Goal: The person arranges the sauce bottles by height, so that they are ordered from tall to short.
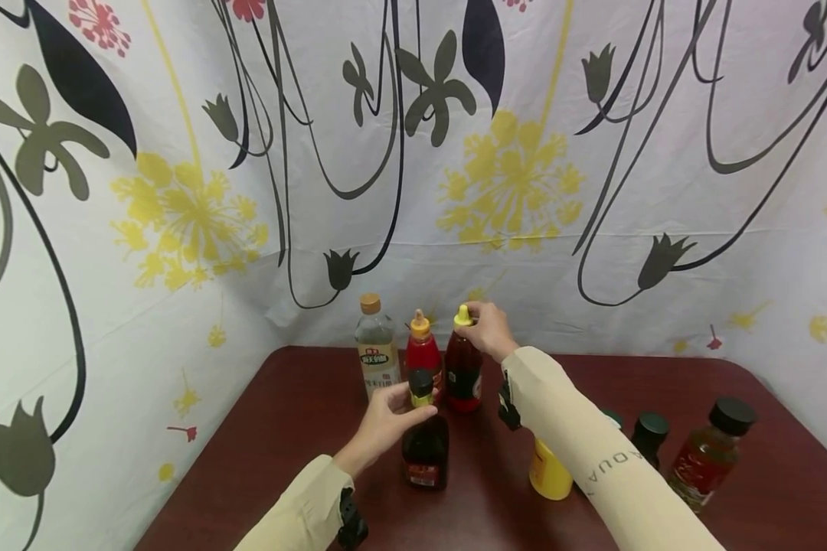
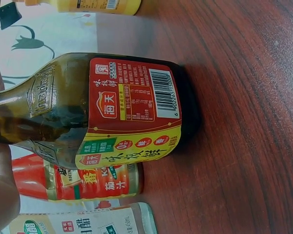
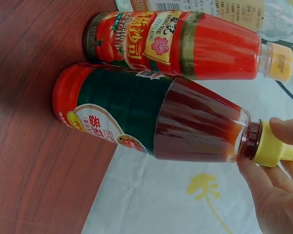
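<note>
Head view: the left hand (image 1: 384,421) clamps thumb and fingers round the neck of the soy sauce bottle (image 1: 426,463), in front of the red ketchup bottle (image 1: 423,357); the right hand's (image 1: 491,330) pinch the yellow cap (image 1: 462,317) of the darker ketchup bottle (image 1: 463,371) beside it. Gripped so high, either bottle could swing and topple the red one. Both point cap-up, long axes roughly vertical.

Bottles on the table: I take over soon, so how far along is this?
Likely done: the clear orange-capped bottle and bright red ketchup bottle stand at the back, unheld. In hand: the left hand holds the dark brown bottle; the right hand pinches the dark red bottle by its yellow cap. Perhaps remaining: the yellow bottle and black-capped, red-labelled bottle stand apart on the right.
</note>
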A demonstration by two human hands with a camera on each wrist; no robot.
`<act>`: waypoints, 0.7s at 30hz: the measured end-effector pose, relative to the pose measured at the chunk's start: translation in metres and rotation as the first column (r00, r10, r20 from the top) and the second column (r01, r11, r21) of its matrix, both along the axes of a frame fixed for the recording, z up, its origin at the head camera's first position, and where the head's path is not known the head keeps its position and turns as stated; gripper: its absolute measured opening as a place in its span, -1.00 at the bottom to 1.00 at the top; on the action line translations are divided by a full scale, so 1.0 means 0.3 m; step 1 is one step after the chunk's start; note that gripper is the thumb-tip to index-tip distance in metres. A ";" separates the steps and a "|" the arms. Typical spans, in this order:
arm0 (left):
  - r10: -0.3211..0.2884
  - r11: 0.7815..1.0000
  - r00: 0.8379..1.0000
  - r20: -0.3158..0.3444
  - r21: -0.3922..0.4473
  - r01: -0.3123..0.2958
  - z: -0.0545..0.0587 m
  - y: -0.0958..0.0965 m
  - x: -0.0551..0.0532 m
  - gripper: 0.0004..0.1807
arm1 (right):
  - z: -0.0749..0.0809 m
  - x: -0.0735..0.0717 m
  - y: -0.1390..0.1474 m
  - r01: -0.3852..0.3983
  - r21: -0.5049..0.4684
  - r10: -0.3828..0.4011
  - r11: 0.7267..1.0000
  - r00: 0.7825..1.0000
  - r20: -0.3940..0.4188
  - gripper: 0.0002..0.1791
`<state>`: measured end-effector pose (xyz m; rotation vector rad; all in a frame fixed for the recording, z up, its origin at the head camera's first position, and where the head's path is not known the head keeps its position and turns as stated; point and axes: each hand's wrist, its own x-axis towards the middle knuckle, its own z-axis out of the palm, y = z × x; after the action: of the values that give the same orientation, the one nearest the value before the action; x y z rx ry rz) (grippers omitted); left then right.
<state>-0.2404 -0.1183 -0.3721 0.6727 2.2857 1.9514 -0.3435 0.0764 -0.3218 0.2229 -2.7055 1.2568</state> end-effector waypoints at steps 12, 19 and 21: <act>-0.001 1.000 1.000 -0.020 0.022 0.001 -0.087 -0.006 -0.058 -0.63 | 0.108 0.034 0.036 -0.103 -0.039 0.107 0.994 0.988 0.110 -0.30; 0.004 1.000 0.999 -0.035 0.024 -0.004 -0.093 -0.005 -0.060 -0.62 | 0.230 0.071 0.092 -0.137 -0.059 0.144 0.989 0.981 0.130 -0.29; 0.006 1.000 0.999 -0.036 0.024 -0.005 -0.095 -0.005 -0.061 -0.61 | 0.263 0.084 0.115 -0.152 -0.069 0.160 0.986 0.978 0.131 -0.29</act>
<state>-0.2586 -0.1199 -0.4006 0.7104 2.2900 1.9881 -0.3183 0.1107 -0.2428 0.3621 -2.8075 1.4430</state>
